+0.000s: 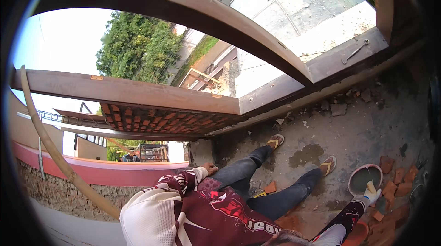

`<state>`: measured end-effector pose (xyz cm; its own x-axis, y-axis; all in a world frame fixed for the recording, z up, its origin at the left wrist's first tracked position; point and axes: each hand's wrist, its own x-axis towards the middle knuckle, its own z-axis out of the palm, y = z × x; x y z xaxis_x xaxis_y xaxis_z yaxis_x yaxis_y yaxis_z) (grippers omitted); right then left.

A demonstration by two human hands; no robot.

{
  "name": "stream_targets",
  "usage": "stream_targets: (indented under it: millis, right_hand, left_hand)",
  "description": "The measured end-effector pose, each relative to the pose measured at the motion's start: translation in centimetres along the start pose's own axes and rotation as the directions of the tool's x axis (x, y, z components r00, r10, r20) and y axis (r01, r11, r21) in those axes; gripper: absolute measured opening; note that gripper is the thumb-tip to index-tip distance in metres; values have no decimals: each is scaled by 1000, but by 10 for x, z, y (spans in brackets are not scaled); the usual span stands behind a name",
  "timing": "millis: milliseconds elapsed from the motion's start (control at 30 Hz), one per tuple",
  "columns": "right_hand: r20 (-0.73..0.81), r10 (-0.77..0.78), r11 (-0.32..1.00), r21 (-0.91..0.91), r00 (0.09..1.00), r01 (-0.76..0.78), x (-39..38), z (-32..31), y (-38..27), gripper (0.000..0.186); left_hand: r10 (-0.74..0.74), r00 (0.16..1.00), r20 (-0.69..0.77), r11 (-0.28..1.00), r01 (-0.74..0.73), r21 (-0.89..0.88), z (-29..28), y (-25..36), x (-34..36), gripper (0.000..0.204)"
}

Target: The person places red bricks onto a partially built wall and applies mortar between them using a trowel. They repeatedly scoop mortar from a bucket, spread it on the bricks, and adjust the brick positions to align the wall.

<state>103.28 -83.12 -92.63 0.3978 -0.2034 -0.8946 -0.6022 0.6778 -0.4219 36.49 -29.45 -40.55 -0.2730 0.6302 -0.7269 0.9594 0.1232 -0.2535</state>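
My bare left hand (211, 168) rests beside my left thigh, low in the middle of the view, its fingers curled; whatever may be in them is too small to make out. At the lower right, my gloved right hand (372, 193) reaches to a round bucket (357, 175) holding grey wet material. A small pale tan shape at its fingers, inside the rim, is unclear. Broken red bricks (404, 188) lie around the bucket, and part of an orange container (356, 232) shows below my right arm.
Brown frame beams (179, 90) cross the upper view, with a metal tool (354, 52) on the right-hand ledge. A long pole (59, 156) leans at left near a pink-topped wall (101, 165). My sandalled feet stand on concrete floor (294, 131) with rubble along the wall. Trees and roofs show beyond.
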Motion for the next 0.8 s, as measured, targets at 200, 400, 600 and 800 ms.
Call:
stream_targets:
  millis: [200, 400, 600, 800]
  right_hand:
    - [-70, 230, 941, -236, 971, -241, 32, -3, -4, 63]
    - [-11, -22, 595, -804, 1000, 5, -81, 39, 75, 49]
    - [1, 219, 568, -813, 976, -127, -169, 72, 121, 41]
    - [74, 395, 470, -873, 916, -132, -314, 94, 227, 29]
  left_hand:
    - [-93, 996, 9, 990, 93, -104, 55, -43, -16, 59]
    - [-124, 929, 349, 953, 210, -220, 86, -12, -38, 114]
    - [131, 778, 615, 961, 53, -271, 107, 31, -51, 127]
    - [211, 765, 608, 927, 40, -372, 160, 17, 8, 130]
